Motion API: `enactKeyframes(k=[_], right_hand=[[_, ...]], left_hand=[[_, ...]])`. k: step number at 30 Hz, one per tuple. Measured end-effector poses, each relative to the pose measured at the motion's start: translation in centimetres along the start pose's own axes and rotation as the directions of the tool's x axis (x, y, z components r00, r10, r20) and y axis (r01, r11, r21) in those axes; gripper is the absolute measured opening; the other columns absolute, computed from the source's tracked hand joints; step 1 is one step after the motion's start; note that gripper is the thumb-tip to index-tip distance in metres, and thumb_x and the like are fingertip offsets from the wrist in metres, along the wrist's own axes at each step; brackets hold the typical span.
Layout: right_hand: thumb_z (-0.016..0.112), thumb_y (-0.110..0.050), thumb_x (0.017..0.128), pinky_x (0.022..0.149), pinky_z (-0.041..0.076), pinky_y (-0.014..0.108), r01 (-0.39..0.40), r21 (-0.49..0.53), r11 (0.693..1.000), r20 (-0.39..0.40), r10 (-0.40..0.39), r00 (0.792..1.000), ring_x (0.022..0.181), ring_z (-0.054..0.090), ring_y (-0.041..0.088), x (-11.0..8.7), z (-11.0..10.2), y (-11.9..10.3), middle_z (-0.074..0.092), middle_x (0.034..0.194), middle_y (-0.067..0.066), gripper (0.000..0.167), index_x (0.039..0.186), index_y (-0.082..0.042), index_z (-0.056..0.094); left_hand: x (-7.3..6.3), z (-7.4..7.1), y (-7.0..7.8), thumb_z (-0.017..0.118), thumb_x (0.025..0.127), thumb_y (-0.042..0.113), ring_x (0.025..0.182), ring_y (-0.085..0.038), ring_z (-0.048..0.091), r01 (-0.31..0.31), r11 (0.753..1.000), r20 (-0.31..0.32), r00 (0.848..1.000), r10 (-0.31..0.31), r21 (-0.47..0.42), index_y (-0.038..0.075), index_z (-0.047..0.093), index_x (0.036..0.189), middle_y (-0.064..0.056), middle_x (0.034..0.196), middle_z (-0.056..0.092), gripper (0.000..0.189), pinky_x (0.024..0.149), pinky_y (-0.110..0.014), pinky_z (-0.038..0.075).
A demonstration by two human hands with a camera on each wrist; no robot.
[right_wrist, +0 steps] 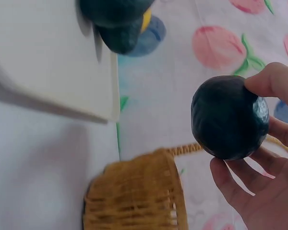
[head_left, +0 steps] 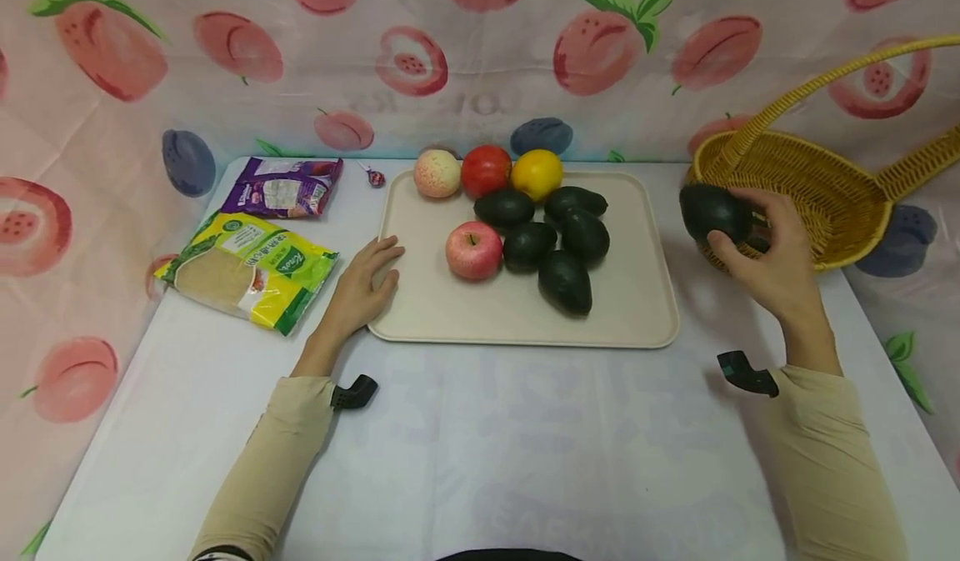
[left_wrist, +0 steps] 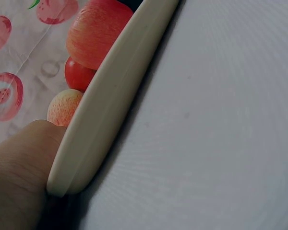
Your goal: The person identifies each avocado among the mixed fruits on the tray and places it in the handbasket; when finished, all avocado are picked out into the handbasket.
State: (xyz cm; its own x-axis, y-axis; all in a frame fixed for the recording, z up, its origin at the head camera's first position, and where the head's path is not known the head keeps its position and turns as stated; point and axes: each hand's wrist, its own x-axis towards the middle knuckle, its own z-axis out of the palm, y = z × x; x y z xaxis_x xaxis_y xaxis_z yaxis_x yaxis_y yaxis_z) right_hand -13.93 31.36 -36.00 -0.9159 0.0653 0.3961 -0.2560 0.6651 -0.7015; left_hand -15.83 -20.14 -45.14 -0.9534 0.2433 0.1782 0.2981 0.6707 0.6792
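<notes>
My right hand [head_left: 772, 248] grips a dark green avocado [head_left: 715, 212] between thumb and fingers, in front of the left rim of the yellow wicker basket [head_left: 862, 248]. In the right wrist view the avocado [right_wrist: 229, 118] hangs in the air, apart from the basket [right_wrist: 134, 191]. My left hand [head_left: 362, 288] rests on the left edge of the beige tray [head_left: 450, 319], fingers over the rim. On that tray lie several avocados [head_left: 565, 283], a pink apple [head_left: 473, 251], a red fruit [head_left: 486, 171], a yellow fruit [head_left: 536, 175] and a pale peach-like fruit [head_left: 437, 173].
Left of the tray lie a purple snack bag [head_left: 283, 187], a yellow-green packet [head_left: 247, 271] and a small lollipop [head_left: 375, 177]. The basket's tall handle [head_left: 825, 77] arches above it at the table's right. A fruit-print cloth [head_left: 480, 61] hangs behind the white table [head_left: 525, 444].
</notes>
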Motion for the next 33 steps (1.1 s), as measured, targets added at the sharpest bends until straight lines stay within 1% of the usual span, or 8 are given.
enactKeyframes(k=[5,10,16,19,23,26,30,33], right_hand=[[0.067,-0.008,0.081,0.081,0.036,0.011,-0.068,0.018,0.998,-0.023,0.068,0.997,0.112,0.044,-0.003,-0.4,-1.6,0.8,0.045,0.120,-0.022,0.056,0.134,-0.017,0.052],[0.065,-0.010,0.083,0.082,0.037,0.010,-0.145,0.046,0.988,-0.052,0.147,0.988,0.113,0.046,-0.001,-0.6,-3.1,1.8,0.048,0.123,-0.019,0.055,0.134,-0.021,0.051],[0.064,-0.011,0.084,0.091,0.039,0.009,-0.216,0.064,0.974,-0.079,0.220,0.972,0.111,0.048,0.000,-0.1,-4.4,3.5,0.050,0.122,-0.018,0.052,0.133,-0.022,0.052],[0.064,-0.012,0.084,0.088,0.040,0.005,-0.251,0.065,0.966,-0.073,0.256,0.964,0.112,0.048,0.000,0.3,-4.8,4.5,0.051,0.122,-0.017,0.051,0.133,-0.024,0.052],[0.064,-0.014,0.085,0.084,0.041,0.002,-0.294,0.036,0.955,-0.055,0.296,0.954,0.113,0.048,0.000,0.6,-5.3,5.7,0.049,0.122,-0.018,0.051,0.133,-0.026,0.051],[0.064,-0.017,0.086,0.090,0.040,0.004,-0.329,0.005,0.944,-0.044,0.329,0.943,0.111,0.046,-0.003,0.9,-5.7,6.5,0.047,0.120,-0.021,0.052,0.135,-0.027,0.049],[0.063,-0.024,0.087,0.099,0.038,0.010,-0.380,-0.052,0.923,-0.025,0.379,0.925,0.109,0.044,-0.005,1.3,-6.3,7.4,0.044,0.119,-0.024,0.054,0.138,-0.030,0.045],[0.061,-0.032,0.089,0.102,0.038,0.016,-0.406,-0.129,0.905,-0.012,0.408,0.913,0.113,0.044,-0.003,1.6,-6.6,8.0,0.044,0.126,-0.017,0.056,0.140,-0.034,0.040]], left_hand=[[0.2,0.1,0.1,0.053,0.094,0.012,0.144,-0.031,0.024,-0.005,1.000,0.002,1.000,0.005,-0.004,0.007,0.054,0.132,-0.009,0.148,0.041,0.039,0.119,-0.049,0.019],[0.5,0.4,0.0,0.053,0.094,0.012,0.144,-0.031,0.025,-0.022,1.000,0.000,1.000,0.022,-0.012,0.007,0.054,0.132,-0.009,0.148,0.041,0.038,0.119,-0.048,0.020],[0.5,0.7,0.0,0.053,0.094,0.012,0.144,-0.030,0.025,-0.017,1.000,0.001,1.000,0.017,-0.011,0.008,0.054,0.132,-0.008,0.149,0.041,0.038,0.119,-0.047,0.020],[0.4,0.6,-0.1,0.053,0.093,0.011,0.144,-0.030,0.025,-0.013,1.000,-0.002,1.000,0.013,-0.010,0.007,0.054,0.132,-0.008,0.149,0.041,0.039,0.119,-0.047,0.020],[0.1,0.5,-0.2,0.053,0.093,0.011,0.144,-0.029,0.025,-0.009,1.000,-0.003,1.000,0.009,-0.003,0.007,0.054,0.132,-0.008,0.149,0.041,0.039,0.119,-0.047,0.020],[0.0,0.4,-0.3,0.053,0.093,0.011,0.144,-0.030,0.026,-0.011,1.000,-0.009,1.000,0.011,0.003,0.008,0.054,0.132,-0.008,0.149,0.041,0.039,0.119,-0.047,0.020],[0.0,0.2,-0.3,0.053,0.093,0.011,0.144,-0.030,0.026,-0.016,1.000,-0.015,1.000,0.016,0.009,0.007,0.055,0.132,-0.008,0.148,0.041,0.039,0.119,-0.047,0.020],[0.0,0.2,-0.3,0.053,0.093,0.011,0.144,-0.030,0.026,-0.018,1.000,-0.016,1.000,0.018,0.013,0.007,0.054,0.132,-0.008,0.148,0.041,0.039,0.119,-0.047,0.020]])
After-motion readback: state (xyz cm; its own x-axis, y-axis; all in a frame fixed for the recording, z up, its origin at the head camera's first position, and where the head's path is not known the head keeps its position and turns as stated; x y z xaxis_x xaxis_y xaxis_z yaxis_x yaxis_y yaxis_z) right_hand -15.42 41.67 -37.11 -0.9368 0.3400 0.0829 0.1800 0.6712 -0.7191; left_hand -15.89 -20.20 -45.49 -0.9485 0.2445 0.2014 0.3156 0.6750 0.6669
